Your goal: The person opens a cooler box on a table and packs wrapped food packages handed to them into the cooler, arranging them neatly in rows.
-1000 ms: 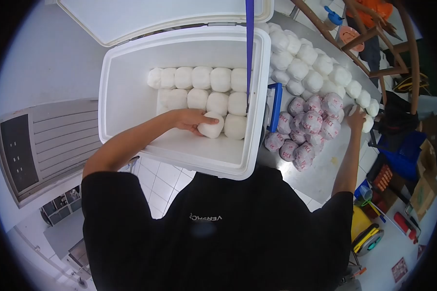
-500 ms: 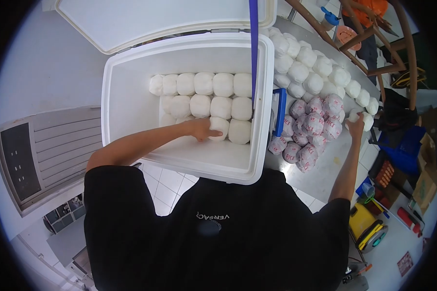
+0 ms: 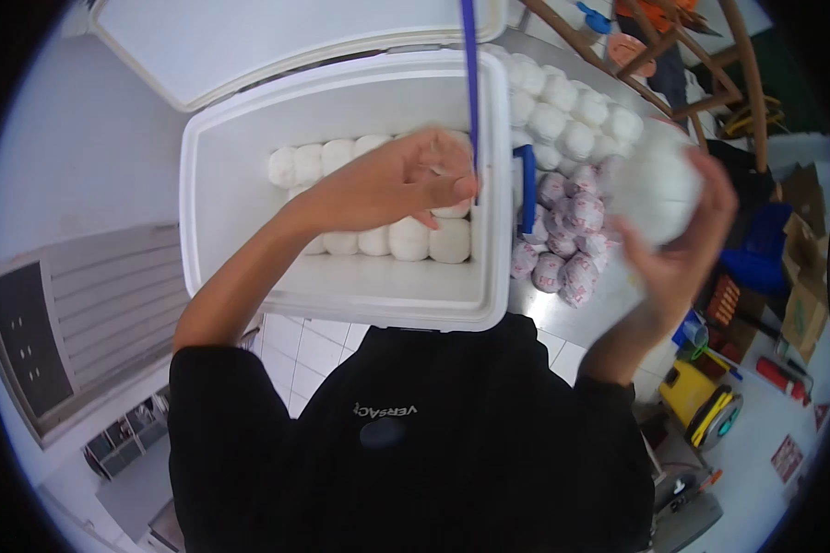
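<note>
My right hand (image 3: 687, 263) holds a white wrapped ball (image 3: 657, 189) up close to the camera, over the right part of the metal table; both are blurred by motion. Fingers apart and holding nothing, my left hand (image 3: 415, 184) hovers above the white cooler box (image 3: 223, 180). Inside the cooler, white wrapped balls (image 3: 449, 241) sit in rows against its right side, partly covered by my left hand and forearm. Beside the cooler lies a heap of balls in red-printed paper (image 3: 586, 214). Behind that heap are more plain white balls (image 3: 558, 90).
The cooler's lid (image 3: 295, 41) is raised at the back, and its blue handle (image 3: 527, 189) sticks out toward the metal table (image 3: 530, 300). A purple strap (image 3: 471, 83) hangs across the right rim. A wooden frame (image 3: 756, 83) and a yellow reel (image 3: 687, 401) are at the right.
My left hand has let go of a ball in the cooler and risen to the right. My right hand has lifted a white ball off the table toward the camera.
</note>
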Demonstrator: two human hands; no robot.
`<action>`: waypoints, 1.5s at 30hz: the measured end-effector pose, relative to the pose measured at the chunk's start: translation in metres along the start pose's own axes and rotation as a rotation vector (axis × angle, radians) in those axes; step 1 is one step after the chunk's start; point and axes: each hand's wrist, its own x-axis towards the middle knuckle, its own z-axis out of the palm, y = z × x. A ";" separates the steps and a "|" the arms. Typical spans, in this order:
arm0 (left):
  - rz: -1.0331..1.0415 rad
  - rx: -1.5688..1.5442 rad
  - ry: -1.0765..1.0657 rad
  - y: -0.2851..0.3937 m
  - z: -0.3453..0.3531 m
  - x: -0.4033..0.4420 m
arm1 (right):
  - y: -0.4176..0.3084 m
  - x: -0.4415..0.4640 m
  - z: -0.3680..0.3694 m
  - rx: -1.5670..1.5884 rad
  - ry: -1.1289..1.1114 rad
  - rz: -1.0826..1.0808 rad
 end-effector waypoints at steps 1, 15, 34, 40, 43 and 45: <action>0.192 -0.106 0.007 0.016 0.015 -0.003 | -0.011 0.006 0.023 -0.062 -0.121 -0.088; -0.720 -0.101 0.457 -0.143 -0.078 -0.047 | 0.435 -0.086 -0.221 -1.352 -0.094 0.634; -0.878 -0.198 0.045 -0.223 -0.095 -0.045 | 0.392 -0.187 -0.167 -1.000 0.207 0.796; -0.883 0.028 -0.029 -0.209 -0.091 -0.042 | 0.364 -0.221 -0.135 -0.936 0.317 0.687; -0.878 0.013 0.100 -0.213 -0.079 -0.039 | 0.344 -0.225 -0.120 -0.894 0.335 0.717; -0.843 0.058 0.154 -0.208 -0.076 -0.040 | 0.336 -0.225 -0.114 -0.895 0.302 0.787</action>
